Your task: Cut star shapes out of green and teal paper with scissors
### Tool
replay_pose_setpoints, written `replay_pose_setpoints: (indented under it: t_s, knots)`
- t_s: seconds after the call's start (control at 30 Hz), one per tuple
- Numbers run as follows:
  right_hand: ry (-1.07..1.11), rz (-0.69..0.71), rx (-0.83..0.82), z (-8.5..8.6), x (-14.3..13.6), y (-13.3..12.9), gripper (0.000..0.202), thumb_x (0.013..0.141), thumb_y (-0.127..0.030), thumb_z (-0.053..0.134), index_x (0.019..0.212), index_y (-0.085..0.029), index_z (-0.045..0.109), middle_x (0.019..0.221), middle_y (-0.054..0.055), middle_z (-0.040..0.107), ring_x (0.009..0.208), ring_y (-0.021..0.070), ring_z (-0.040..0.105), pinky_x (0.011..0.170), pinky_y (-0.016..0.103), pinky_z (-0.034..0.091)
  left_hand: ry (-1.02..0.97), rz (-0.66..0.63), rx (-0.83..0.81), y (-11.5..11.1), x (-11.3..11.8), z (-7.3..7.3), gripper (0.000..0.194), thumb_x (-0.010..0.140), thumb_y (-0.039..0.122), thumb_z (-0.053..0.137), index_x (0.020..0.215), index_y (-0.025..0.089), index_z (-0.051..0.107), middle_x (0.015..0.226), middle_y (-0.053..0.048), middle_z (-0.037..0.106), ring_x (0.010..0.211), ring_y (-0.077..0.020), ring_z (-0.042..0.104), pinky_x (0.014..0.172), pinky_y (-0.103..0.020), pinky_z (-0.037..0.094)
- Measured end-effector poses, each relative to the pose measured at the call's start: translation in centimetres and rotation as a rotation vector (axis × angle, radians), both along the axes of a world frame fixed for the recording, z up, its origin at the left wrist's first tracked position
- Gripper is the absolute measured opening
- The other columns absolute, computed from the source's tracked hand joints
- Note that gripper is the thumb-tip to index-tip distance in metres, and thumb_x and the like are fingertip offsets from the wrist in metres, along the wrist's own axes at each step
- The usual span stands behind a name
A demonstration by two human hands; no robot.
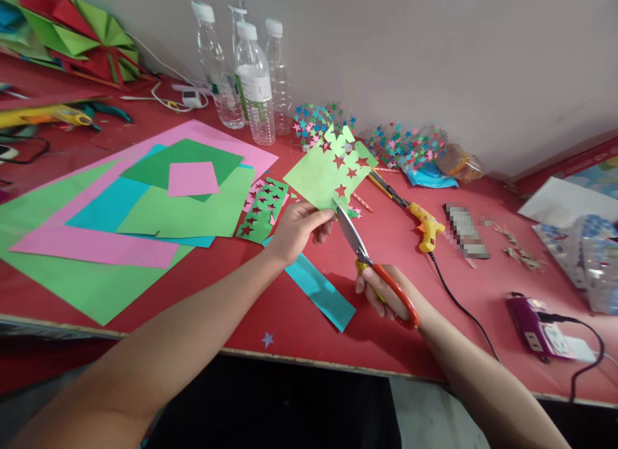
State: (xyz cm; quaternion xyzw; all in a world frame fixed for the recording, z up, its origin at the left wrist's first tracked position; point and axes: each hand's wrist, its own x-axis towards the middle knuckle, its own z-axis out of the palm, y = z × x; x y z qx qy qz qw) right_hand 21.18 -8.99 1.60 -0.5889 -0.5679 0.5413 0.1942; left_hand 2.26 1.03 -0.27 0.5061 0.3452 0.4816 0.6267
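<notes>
My left hand [302,227] pinches the lower corner of a light green sheet [313,172] with star-shaped holes along its right side. Red-handled scissors [393,294] are in my right hand [381,291], their blades pointing up and left, tips at the sheet's lower edge beside my left fingers. Below my hands a blue paper strip [321,291] lies on the red table [299,336]. Left of the sheet is a darker green piece [263,211] with star holes. A small purple star [267,339] rests near the front edge.
Stacked coloured paper [193,211] covers the left. Plastic bottles [255,89] and bags of small stars [408,146] stand along the wall. To the right are a yellow glue gun [425,225], a pixelated flat object [466,230] and a purple power socket [541,330] with cables.
</notes>
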Motion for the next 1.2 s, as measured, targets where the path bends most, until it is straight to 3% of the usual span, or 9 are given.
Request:
replay_pose_setpoints:
  t_s: [0.33,0.7,0.9,1.03,1.2]
  knots:
    - [-0.036,-0.022,-0.021,0.07,-0.01,0.22,0.052,0.082,-0.067,0.042,0.07,-0.018,0.053,0.036,-0.007,0.044,0.026,0.006,0.034,0.031,0.018,0.028,0.019,-0.006,0.004,0.13,-0.21,-0.16,0.02,0.076,0.031,0.062,0.064,0.015,0.062,0.053,0.001,0.059,0.041,-0.0065,0.051,0.041,-0.021,0.038]
    - [-0.04,-0.068,-0.036,0.2,-0.12,0.43,0.041,0.082,-0.056,0.049,0.067,-0.019,0.052,0.035,-0.007,0.046,0.025,0.006,0.035,0.03,0.017,0.029,0.0,-0.005,0.007,0.28,-0.3,-0.36,0.017,0.077,0.031,0.062,0.068,0.017,0.059,0.055,0.002,0.059,0.042,-0.0071,0.05,0.041,-0.021,0.038]
    - [-0.037,-0.09,-0.049,-0.24,0.23,0.58,0.04,0.081,-0.055,0.052,0.067,-0.018,0.052,0.035,-0.007,0.047,0.025,0.0061,0.035,0.029,0.017,0.029,-0.02,0.071,0.06,0.55,-0.43,-0.15,0.019,0.079,0.03,0.059,0.065,0.018,0.054,0.057,0.003,0.057,0.044,-0.0059,0.049,0.042,-0.02,0.037]
    - [-0.033,-0.094,-0.028,-0.18,0.12,0.48,0.041,0.082,-0.056,0.051,0.068,-0.018,0.053,0.036,-0.008,0.047,0.025,0.0061,0.035,0.03,0.017,0.029,-0.031,0.148,0.035,0.66,-0.42,0.01,0.016,0.08,0.032,0.06,0.072,0.02,0.054,0.052,0.006,0.052,0.037,-0.0046,0.041,0.035,-0.019,0.027]
    - [-0.019,-0.11,-0.013,-0.05,-0.15,0.44,0.042,0.083,-0.058,0.048,0.068,-0.018,0.053,0.036,-0.008,0.046,0.025,0.0063,0.035,0.03,0.018,0.027,-0.031,0.011,-0.038,0.33,-0.23,0.01,0.02,0.082,0.037,0.058,0.074,0.019,0.054,0.053,0.005,0.053,0.036,-0.0043,0.041,0.035,-0.019,0.027]
